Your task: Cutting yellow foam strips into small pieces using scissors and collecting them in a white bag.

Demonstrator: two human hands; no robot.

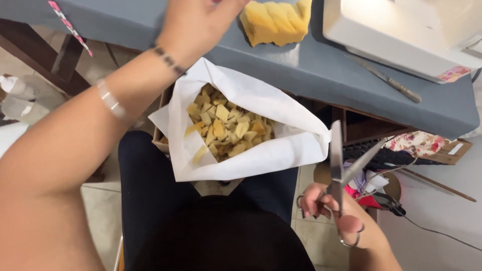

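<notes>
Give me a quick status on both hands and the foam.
Right hand holds open scissors. Left hand reaches toward foam block on table. White bag of foam bits on lap.

Both arms are bare, no sleeves. The left wrist (168,60) wears a dark beaded bracelet, and a clear band (111,103) sits further up the forearm. Dark trousers (150,200) cover the lap at lower centre.

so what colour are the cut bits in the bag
Yellow, some nearer orange, lying as small foam pieces inside the white bag. The head view shows them.
</notes>
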